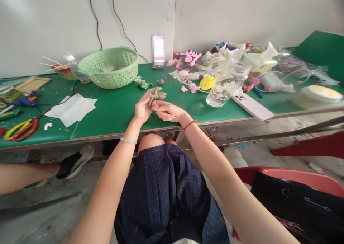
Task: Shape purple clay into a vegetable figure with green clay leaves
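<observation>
Just above the front edge of the green table, my left hand [143, 107] is closed around a small purple-grey clay figure [152, 101] with a curled green piece [156, 92] on top. My right hand [169, 112] meets it from the right, thumb and fingers pinched on the lower part of the figure. My fingers cover much of it. Behind my hands lie a small purple-grey lump [160, 81] and some crumpled green bits [143, 83].
A green basket [113, 71] and a phone [158, 52] stand at the back. To the right are a glass jar [224, 88], a pink phone [252, 106] and heaped wrappers. Pliers [27, 129], white paper [72, 109] and an earbud [48, 126] lie left. Another person's leg [29, 174] shows below.
</observation>
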### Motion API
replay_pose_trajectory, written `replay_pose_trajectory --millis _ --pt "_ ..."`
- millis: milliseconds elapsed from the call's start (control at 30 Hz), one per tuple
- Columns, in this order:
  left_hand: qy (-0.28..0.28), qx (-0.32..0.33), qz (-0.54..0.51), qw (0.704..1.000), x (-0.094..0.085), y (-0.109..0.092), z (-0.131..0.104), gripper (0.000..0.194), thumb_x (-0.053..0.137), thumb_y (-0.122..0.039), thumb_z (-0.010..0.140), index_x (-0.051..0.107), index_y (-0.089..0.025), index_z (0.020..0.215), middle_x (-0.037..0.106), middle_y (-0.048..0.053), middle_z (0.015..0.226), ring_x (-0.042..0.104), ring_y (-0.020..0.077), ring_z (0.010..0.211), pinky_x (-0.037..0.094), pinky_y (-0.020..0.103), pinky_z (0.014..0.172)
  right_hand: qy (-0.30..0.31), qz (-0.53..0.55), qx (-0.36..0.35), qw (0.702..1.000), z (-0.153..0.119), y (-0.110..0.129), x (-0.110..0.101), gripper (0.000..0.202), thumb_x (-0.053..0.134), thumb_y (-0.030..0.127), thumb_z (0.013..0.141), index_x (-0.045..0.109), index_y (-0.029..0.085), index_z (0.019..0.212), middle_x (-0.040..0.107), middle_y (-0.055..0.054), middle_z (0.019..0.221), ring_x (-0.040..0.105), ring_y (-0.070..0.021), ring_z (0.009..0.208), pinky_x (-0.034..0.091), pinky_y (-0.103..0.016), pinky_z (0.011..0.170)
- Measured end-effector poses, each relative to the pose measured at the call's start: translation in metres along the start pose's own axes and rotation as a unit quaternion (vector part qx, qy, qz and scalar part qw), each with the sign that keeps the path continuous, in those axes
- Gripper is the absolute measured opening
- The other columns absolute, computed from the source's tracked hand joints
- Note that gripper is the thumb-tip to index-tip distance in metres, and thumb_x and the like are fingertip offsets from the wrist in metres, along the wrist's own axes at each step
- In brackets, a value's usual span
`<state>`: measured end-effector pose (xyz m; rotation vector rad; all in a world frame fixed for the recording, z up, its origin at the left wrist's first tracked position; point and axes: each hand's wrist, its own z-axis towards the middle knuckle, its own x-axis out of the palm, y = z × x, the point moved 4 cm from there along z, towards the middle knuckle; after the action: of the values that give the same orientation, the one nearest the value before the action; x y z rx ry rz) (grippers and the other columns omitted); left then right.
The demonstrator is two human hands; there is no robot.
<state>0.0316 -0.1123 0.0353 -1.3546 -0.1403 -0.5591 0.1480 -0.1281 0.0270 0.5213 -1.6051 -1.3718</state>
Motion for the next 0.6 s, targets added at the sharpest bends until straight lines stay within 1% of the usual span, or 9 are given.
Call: replay_pose_trajectory --millis 100,300,500,600 --pt "0.003 0.002 0.001 1.000 -0.0011 0.0004 0.0001 0.038 0.067 -0.044 0.088 0.072 -0.019 0.116 0.078 0.012 0.126 0.063 0.0336 0.141 0.047 0.046 0.123 0.007 -0.001 -0.009 1.000 -0.0004 0.0009 0.0018 0.024 0.057 0.022 0.105 0.036 0.026 0.093 0.038 0.018 0.042 0.011 -0.0042 0.028 0.016 -0.012 0.030" --pt "0.024 -0.002 0.020 1.000 0.0037 0.0012 -0.0013 0.032 0.064 -0.043 0.091 0.075 -0.020 0.111 0.078 0.010 0.125 0.065 0.0317 0.139 0.047 0.045 0.123 -0.020 -0.016 -0.018 0.999 -0.0005 0.0019 0.0013 0.023 0.054 0.022 0.108 0.037 0.025 0.092 0.038 0.018 0.043 0.011 -0.0038 0.028 0.017 -0.012 0.030" --pt "0.025 -0.003 0.027 0.999 0.0060 0.0027 -0.0036 0.030 0.064 -0.042 0.094 0.076 -0.020 0.110 0.077 0.010 0.128 0.067 0.0312 0.135 0.049 0.045 0.120 0.001 -0.004 -0.040 0.999 -0.0003 0.0011 0.0001 0.019 0.049 0.017 0.107 0.039 0.024 0.092 0.042 0.016 0.042 0.012 -0.0042 0.028 0.018 -0.012 0.030" --pt "0.025 0.004 0.034 0.999 0.0050 0.0027 -0.0028 0.030 0.064 -0.043 0.094 0.077 -0.020 0.109 0.078 0.010 0.125 0.069 0.0305 0.132 0.051 0.044 0.118 -0.004 -0.007 -0.035 0.999 -0.0002 0.0011 0.0005 0.020 0.051 0.018 0.107 0.039 0.024 0.092 0.041 0.017 0.042 0.012 -0.0042 0.029 0.017 -0.012 0.031"
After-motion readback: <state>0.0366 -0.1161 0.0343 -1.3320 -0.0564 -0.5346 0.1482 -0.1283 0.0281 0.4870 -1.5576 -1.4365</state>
